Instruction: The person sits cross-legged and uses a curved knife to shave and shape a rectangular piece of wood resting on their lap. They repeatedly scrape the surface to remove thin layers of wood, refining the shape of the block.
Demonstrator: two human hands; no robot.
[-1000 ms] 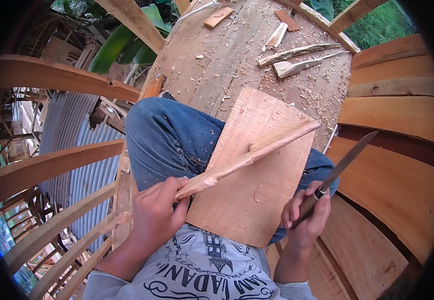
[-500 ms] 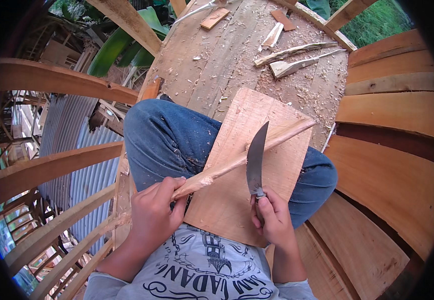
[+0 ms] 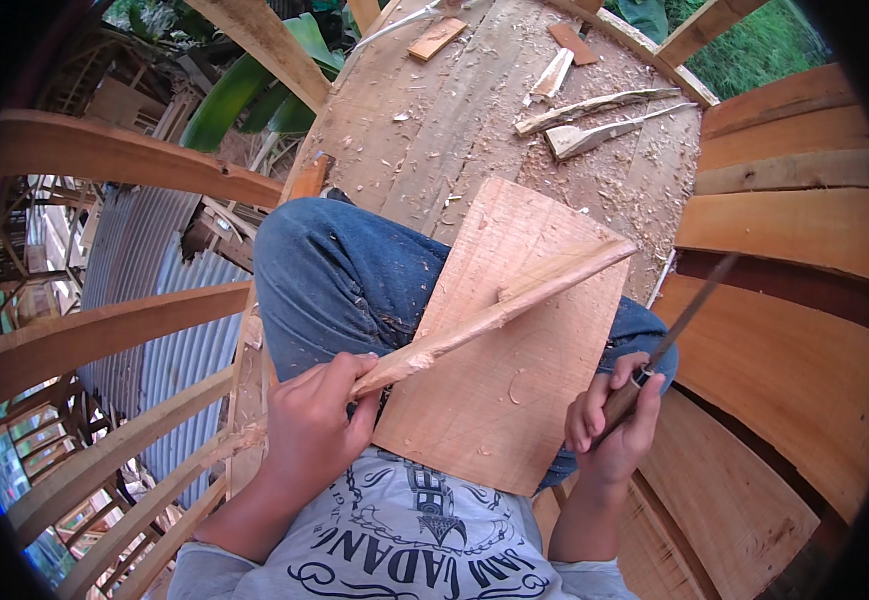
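A pale, roughly shaved stick [image 3: 515, 307] is slanting over the board [image 3: 485, 410] from its left edge toward its far right corner. The left hand [image 3: 317, 412] is clenching the stick's near end; the right hand's fingers [image 3: 645, 405] are gripping a knife [image 3: 677, 334] beyond the right edge.

From my distant seat I watch my left forearm [image 3: 260, 500] slant up and inward, the left hand [image 3: 313, 408] curled firmly with its back upward, index finger [image 3: 347, 374] reaching forward. My right forearm [image 3: 588, 520] rises nearly straight; the right hand [image 3: 623, 445] is clenched, its thumb [image 3: 647, 405] pointing away from me.
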